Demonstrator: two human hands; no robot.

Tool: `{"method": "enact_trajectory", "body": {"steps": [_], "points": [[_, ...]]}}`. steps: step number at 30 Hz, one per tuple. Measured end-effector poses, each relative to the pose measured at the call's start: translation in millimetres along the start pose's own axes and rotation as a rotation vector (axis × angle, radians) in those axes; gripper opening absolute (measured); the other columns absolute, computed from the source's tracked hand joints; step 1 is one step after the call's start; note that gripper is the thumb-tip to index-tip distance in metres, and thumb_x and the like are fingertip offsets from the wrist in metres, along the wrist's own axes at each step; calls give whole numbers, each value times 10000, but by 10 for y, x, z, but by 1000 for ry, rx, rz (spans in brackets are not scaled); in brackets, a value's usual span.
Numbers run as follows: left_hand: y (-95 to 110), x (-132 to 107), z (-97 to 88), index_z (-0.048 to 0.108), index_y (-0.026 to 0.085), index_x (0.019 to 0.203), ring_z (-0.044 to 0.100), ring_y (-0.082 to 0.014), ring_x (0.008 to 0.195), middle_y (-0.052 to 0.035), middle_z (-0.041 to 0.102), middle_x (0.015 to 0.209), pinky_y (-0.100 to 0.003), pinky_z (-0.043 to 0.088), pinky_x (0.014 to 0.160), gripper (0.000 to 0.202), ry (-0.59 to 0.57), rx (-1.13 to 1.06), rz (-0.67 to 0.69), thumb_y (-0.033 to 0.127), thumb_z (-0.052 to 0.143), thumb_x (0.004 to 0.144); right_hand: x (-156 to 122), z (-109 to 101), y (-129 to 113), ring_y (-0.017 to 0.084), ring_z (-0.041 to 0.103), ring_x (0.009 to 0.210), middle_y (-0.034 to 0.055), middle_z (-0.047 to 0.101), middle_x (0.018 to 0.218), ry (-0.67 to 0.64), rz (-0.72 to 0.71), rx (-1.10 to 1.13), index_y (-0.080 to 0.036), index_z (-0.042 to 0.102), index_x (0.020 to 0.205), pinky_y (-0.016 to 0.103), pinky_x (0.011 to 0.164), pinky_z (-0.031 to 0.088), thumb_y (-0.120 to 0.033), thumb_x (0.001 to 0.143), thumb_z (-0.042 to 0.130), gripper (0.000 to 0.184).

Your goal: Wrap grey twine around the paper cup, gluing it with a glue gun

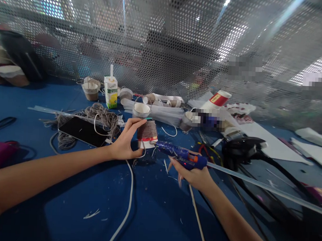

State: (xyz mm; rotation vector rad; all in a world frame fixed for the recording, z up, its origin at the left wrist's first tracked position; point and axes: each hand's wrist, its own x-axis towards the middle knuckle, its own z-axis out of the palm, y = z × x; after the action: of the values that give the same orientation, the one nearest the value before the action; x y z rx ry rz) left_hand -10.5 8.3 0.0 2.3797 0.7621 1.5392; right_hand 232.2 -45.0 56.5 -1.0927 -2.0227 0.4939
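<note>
My left hand (128, 138) grips a small paper cup (147, 131) between thumb and fingers. Grey-brown cord is wound around most of the cup, while a red and white band shows at its lower end. A blue hot glue gun (182, 155) is in my right hand (193, 173), its nozzle at the red and white band. Whether the nozzle touches the cup, I cannot tell. From the gun's rear runs a long clear glue stick (254, 181). A white cable (130, 190) curves down the table below my left hand.
Left of the cup lie a black phone (84, 131) and a tangle of grey cord (102, 116). Behind stand a drink carton (110, 91), several wrapped cups and a bundle of clear glue sticks (163, 113). A black object with cables (242, 149) is at right. Perforated metal closes the back.
</note>
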Motion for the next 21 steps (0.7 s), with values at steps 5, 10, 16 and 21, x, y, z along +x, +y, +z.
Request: {"method": "enact_trajectory", "body": {"steps": [5, 10, 16, 21], "points": [[27, -2, -15, 272, 223, 1445, 439, -328, 1219, -135, 401, 1265, -544, 476, 1014, 849, -33, 26, 28, 186, 642, 682, -45, 14, 73, 143, 563, 441, 0, 631, 548, -74, -43, -56, -229, 627, 614, 304, 474, 533, -263, 820, 590, 212], [39, -7, -22, 266, 220, 1451, 445, -320, 1216, -133, 414, 1269, -529, 478, 1007, 852, -52, 54, 29, 205, 653, 692, -37, 0, 35, 154, 569, 479, 17, 623, 557, -117, -44, -68, -224, 612, 612, 300, 474, 523, -306, 813, 617, 217], [39, -3, -19, 292, 200, 1444, 459, -312, 1201, -137, 421, 1254, -503, 495, 991, 831, -23, 45, 44, 193, 639, 690, -50, 34, 27, 143, 529, 472, 17, 563, 532, -89, -38, -104, -221, 533, 551, 291, 464, 486, -282, 864, 540, 318], [37, 1, -10, 294, 215, 1444, 459, -304, 1200, -132, 422, 1258, -492, 495, 995, 826, 9, 26, 58, 188, 637, 693, -108, -15, 245, 186, 603, 559, 19, 585, 553, -49, -71, -180, -233, 638, 629, 334, 538, 534, -312, 814, 615, 203]]}}
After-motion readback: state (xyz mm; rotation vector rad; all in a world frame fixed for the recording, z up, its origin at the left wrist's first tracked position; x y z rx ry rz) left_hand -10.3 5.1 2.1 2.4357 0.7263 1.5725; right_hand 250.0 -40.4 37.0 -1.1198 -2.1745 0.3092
